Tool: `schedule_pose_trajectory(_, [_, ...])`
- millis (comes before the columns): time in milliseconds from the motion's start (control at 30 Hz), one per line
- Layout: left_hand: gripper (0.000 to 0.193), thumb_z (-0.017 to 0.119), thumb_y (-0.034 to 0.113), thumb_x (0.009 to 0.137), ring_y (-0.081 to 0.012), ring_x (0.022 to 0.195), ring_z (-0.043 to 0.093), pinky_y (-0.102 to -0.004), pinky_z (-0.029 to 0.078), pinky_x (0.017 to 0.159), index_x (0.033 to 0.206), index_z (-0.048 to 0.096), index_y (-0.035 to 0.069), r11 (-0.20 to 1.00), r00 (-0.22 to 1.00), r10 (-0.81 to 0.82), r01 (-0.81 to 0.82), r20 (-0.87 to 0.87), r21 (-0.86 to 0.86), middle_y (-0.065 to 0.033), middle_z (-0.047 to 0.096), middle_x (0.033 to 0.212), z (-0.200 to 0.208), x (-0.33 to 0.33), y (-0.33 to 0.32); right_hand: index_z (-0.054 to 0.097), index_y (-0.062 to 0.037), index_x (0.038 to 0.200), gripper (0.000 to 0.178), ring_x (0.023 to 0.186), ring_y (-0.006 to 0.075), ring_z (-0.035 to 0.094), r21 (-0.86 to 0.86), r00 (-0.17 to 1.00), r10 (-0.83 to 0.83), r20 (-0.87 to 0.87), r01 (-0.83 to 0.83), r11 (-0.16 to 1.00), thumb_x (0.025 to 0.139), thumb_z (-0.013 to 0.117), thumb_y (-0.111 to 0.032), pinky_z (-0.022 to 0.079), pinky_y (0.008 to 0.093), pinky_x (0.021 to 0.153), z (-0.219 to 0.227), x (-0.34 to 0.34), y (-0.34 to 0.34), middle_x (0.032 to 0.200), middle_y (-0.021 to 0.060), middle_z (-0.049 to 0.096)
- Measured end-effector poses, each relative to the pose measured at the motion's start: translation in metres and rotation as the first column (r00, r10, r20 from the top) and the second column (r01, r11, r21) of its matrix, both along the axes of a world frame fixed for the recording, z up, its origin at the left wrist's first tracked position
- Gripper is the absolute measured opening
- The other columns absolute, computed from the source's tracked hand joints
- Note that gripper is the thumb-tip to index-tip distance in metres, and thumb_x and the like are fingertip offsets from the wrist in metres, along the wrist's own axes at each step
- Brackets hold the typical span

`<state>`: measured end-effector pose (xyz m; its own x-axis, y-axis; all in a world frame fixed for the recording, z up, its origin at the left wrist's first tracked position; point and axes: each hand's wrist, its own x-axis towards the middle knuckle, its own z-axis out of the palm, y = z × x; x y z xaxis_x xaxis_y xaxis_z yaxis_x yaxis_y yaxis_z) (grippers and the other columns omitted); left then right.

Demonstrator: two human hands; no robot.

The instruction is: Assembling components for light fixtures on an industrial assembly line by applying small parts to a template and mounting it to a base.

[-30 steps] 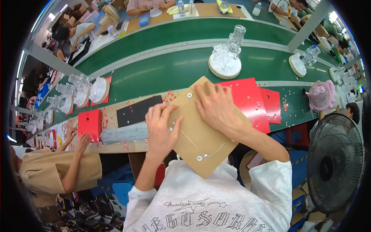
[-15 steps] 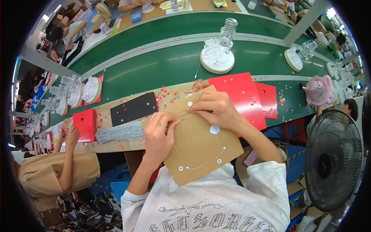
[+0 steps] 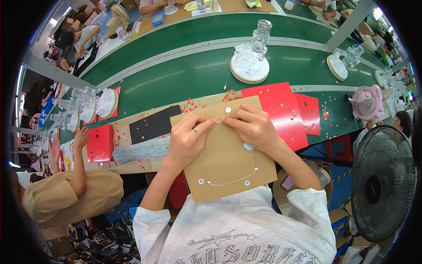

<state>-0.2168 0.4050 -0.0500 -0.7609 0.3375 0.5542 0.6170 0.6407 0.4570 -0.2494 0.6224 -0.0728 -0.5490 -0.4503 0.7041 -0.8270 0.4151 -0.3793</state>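
head view, card: the brown card (image 3: pixel 226 158) is at the centre, its 6 o'clock edge overlapping the white shirt (image 3: pixel 220 220).
left hand: the left hand (image 3: pixel 187 138) pinches a thin cord (image 3: pixel 218 122), thumb against fingertips, near the card's 12 o'clock side.
right hand: the right hand (image 3: pixel 254 130) pinches the same cord just beside the left fingertips.
cord: it also crosses the card's lower part, bowing toward 6 o'clock.
washers: one washer (image 3: pixel 228 110) sits at the card's 12 o'clock, others at 7 and 5.
black sheet: the black sheet (image 3: pixel 154 124) lies at 10 o'clock from the card.
wires: a grey bundle (image 3: pixel 143 150) lies at 9 o'clock, a red box (image 3: pixel 100 143) beyond it.
red sheets: overlapping red sheets (image 3: pixel 281 108) lie at 2 o'clock.
glass: a clear glass piece (image 3: pixel 262 35) on a round white base (image 3: pixel 249 70) stands at 1 o'clock.
fan: a black fan (image 3: pixel 376 189) is at 3 o'clock.
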Motion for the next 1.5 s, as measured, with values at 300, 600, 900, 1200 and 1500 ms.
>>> schedule_pose_trajectory(300, [0.012,0.08,0.003,0.077,-0.0239,0.071,0.065,-0.0359,0.053,0.061,0.086,0.072,0.004,0.998,0.995,-0.061,0.061,0.082,0.003,-0.0066,0.064,0.08,-0.001,-0.02,0.009,0.077,-0.0073,0.095,0.021,0.072,0.019,0.062,-0.023,0.997,-0.083,-0.009,0.083,0.996,0.074,0.079,-0.003,0.054,0.0321,0.059,-0.004,-0.002,0.008,0.075,0.0028,0.063])
schedule_pose_trajectory(600, [0.013,0.079,-0.002,0.073,-0.0234,0.066,0.062,-0.0344,0.05,0.055,0.08,0.069,0.003,0.989,0.989,-0.133,0.128,-0.067,-0.077,-0.0068,0.064,0.076,0.012,-0.018,0.028,0.071,-0.0043,0.091,0.021,0.077,0.0165,0.06,0.085,0.992,0.009,-0.122,0.001,0.996,0.07,0.071,-0.008,0.054,0.0313,0.058,0.002,0.0,0.023,0.078,0.0019,0.057])
schedule_pose_trajectory(900, [0.012,0.065,0.009,0.07,-0.023,0.082,0.056,-0.0325,0.044,0.077,0.079,0.06,0.004,0.691,0.947,-0.318,0.268,0.051,-0.671,-0.0073,0.056,0.077,0.044,-0.031,0.032,0.065,-0.0024,0.077,0.011,0.072,0.02,0.058,0.024,0.996,0.076,-0.052,-0.075,0.997,0.072,0.075,-0.001,0.051,0.0328,0.059,-0.001,-0.007,0.026,0.075,0.0054,0.054])
schedule_pose_trajectory(1200, [0.009,0.063,0.009,0.071,-0.0258,0.072,0.057,-0.0358,0.045,0.072,0.074,0.057,0.002,0.712,0.954,-0.288,0.268,0.078,-0.649,-0.01,0.054,0.069,0.033,-0.026,0.04,0.065,-0.0024,0.084,0.006,0.081,0.0266,0.061,-0.055,0.938,0.246,0.244,-0.24,0.969,0.086,0.069,-0.006,0.053,0.0395,0.071,0.006,-0.022,0.035,0.084,0.008,0.057])
schedule_pose_trajectory(1500, [0.024,0.06,0.011,0.078,-0.0271,0.064,0.058,-0.0388,0.042,0.063,0.089,0.066,-0.009,0.736,0.995,0.071,-0.097,-0.067,-0.67,-0.0147,0.059,0.066,0.0,0.024,0.097,0.067,-0.0032,0.082,0.01,0.077,0.0325,0.064,0.347,0.612,0.304,0.73,-0.714,0.608,0.084,0.064,-0.012,0.049,0.043,0.071,0.057,-0.085,0.029,0.078,0.0127,0.067])
